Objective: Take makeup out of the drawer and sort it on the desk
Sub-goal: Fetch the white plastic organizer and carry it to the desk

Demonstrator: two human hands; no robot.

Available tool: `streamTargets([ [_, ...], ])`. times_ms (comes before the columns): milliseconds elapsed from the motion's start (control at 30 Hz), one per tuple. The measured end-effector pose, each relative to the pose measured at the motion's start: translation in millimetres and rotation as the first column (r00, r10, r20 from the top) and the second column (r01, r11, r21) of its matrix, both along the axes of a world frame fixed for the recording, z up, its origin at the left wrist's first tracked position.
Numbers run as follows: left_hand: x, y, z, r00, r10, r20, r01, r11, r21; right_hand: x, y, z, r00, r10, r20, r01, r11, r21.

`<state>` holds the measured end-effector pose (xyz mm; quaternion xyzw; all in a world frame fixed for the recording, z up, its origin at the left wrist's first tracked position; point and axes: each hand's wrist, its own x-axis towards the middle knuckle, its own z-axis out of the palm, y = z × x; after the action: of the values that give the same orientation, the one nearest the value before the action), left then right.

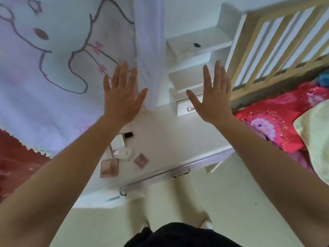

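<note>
Both hands are raised above the white tabletop [169, 139], backs toward the camera. The left hand [121, 100] has its fingers [122, 73] straight and spread, holding nothing, and the right hand [213, 102] is spread the same way, also empty. Neither hand touches anything. The makeup lies in a loose cluster on the left part of the tabletop, partly behind the left forearm. A larger pink palette [109, 167] is nearest the tabletop's front edge. A smaller pink palette [141, 160] lies just to its right, turned at an angle. A white oval compact [124, 153] sits between and just behind them, and a white box [117, 141] is farther back. A small black case [128, 134] is at the back of the group. Under the tabletop's front edge runs the drawer [179, 171] with a metal handle, its front lying along that edge. Behind the tabletop on the left hangs a pale curtain [53, 68] printed with a cartoon rabbit. Behind it on the right rises a white stepped unit [195, 41] with a small handled drawer front [185, 111] at its base. To the right of the tabletop are a wooden bed rail [276, 41] and red patterned bedding [277, 122]. In front of the tabletop is pale floor [178, 202].
</note>
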<state>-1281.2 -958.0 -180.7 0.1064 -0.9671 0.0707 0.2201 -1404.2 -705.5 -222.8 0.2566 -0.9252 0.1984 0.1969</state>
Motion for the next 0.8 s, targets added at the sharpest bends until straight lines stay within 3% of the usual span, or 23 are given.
streamTargets([
  [233, -30.5, 4.5, 119.4, 0.900, -0.267, -0.344, 0.252, 0.964, -0.088, 27.3, 37.5, 132.5, 0.916, -0.228, -0.331, 0.226, 0.973, -0.046],
  [400, -41.1, 69.5, 137.9, 0.736, -0.552, -0.392, 0.584, 0.810, -0.045, 110.0, 92.8, 155.7, 0.806, -0.502, -0.312, 0.529, 0.848, 0.002],
  [500, -26.0, 147.7, 127.1, 0.630, -0.698, -0.340, 0.757, 0.650, 0.067, 189.2, 142.5, 145.9, 0.688, -0.667, -0.284, 0.718, 0.682, 0.138],
  [567, 0.9, 208.4, 126.3, 0.508, -0.801, -0.316, 0.858, 0.501, 0.110, 254.9, 182.7, 147.1, 0.589, -0.747, -0.309, 0.808, 0.552, 0.207],
  [800, 161.9, 381.7, 169.3, -0.006, -0.945, -0.327, 0.996, -0.033, 0.078, 517.8, 280.1, 211.3, 0.105, -0.913, -0.394, 0.991, 0.064, 0.117],
])
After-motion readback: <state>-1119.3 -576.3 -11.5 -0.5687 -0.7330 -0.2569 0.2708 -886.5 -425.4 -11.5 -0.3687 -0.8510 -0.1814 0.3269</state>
